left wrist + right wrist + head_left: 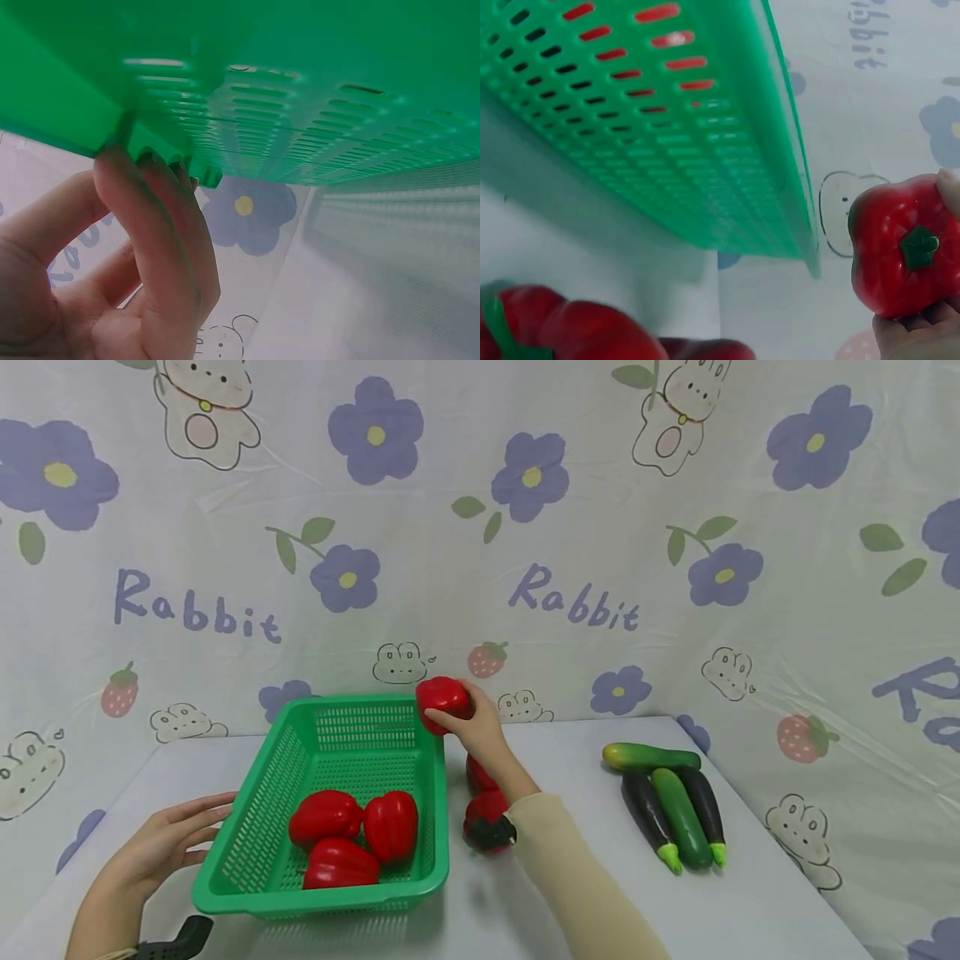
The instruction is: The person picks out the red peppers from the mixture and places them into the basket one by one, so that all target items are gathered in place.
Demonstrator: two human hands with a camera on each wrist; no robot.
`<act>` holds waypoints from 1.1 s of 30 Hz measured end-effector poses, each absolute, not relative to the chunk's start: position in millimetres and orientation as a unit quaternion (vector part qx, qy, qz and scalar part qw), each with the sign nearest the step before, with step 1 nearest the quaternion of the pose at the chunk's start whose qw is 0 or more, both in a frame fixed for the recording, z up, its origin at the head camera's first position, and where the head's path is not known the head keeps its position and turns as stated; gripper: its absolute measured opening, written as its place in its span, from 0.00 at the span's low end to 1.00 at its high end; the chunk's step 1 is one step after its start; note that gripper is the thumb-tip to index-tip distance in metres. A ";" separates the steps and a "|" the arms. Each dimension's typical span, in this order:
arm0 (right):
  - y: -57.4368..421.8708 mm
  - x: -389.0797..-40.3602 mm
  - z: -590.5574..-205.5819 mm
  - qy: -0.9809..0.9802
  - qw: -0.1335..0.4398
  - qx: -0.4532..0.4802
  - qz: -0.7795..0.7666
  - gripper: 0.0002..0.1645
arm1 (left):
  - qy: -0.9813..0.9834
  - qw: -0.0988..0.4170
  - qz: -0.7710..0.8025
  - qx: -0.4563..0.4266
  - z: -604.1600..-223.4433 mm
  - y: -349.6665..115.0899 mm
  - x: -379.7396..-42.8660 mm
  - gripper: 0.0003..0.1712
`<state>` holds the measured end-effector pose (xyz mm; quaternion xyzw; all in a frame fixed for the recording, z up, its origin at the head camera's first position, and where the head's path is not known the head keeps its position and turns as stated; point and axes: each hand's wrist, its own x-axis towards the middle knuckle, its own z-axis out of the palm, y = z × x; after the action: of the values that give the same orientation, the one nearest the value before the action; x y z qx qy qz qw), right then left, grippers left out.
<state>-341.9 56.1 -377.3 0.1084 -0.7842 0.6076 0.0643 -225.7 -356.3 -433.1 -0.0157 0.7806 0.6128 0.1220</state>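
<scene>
My right hand [480, 722] grips a red bell pepper [442, 700] over the far right corner of a green basket [437, 877]. In the right wrist view, the same pepper [900, 247] shows its green stem, with the thumb and fingers at its sides. Several red bell peppers [392, 827] lie inside the basket's near half. At the basket's left side is my left hand [168, 839], its fingertips at the rim. The left wrist view shows those fingers [161, 225] bent beneath the green rim.
More red peppers [486, 814] sit on the table right of the basket, partly hidden by my right forearm. Farther right, dark eggplants [647, 814] and green zucchini-like vegetables [678, 818] are grouped on the white table [570, 777]. A rabbit-and-flower printed cloth [450, 568] hangs behind.
</scene>
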 end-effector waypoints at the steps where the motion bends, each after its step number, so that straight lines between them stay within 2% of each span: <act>1: 54.4 -340.9 -376.1 -0.782 0.062 0.109 0.610 0.45 | 0.779 0.123 0.614 -0.013 -432.6 -356.0 -225.4 0.17; 18: 31.0 -336.7 -376.9 -0.780 0.041 0.123 0.612 0.44 | 0.776 0.129 0.617 -0.014 -431.0 -353.8 -225.5 0.15; 26: 22.6 -332.7 -372.1 -0.785 0.027 0.129 0.605 0.43 | 0.779 0.130 0.613 -0.024 -430.1 -353.9 -224.5 0.17; 33: 12.2 -326.7 -367.2 -0.783 0.019 0.143 0.605 0.42 | 0.774 0.127 0.620 -0.021 -430.6 -354.3 -224.1 0.14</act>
<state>-326.7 12.2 -367.2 0.1430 -0.7831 0.6050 0.0191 -224.1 -354.3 -430.6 -0.0210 0.7737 0.6203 0.1272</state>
